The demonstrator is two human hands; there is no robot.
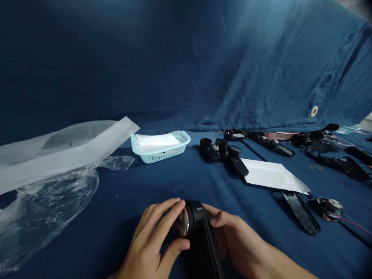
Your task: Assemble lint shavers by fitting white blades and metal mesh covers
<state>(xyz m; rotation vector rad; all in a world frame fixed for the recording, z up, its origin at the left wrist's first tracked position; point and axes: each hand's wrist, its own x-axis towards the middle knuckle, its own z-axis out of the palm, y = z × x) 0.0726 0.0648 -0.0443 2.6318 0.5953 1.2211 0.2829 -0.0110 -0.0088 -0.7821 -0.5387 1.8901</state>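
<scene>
A black fabric shaver (200,232) with a round perforated metal head (182,223) is at the bottom middle of the head view. My left hand (157,236) has its fingers over the head's rim, the thumb lower down near its edge. On the other side, my right hand (232,232) wraps the black body, with some of its fingers hidden behind it. The lower end of the shaver runs toward the bottom edge of the picture.
Ahead stands a light-blue basket (162,154) holding white paper. Clear plastic bags (58,205) and a white sheet (95,149) lie left. To the right are black shaver parts (238,164), white paper (270,174), a black shell (302,213) and a wired motor (329,208).
</scene>
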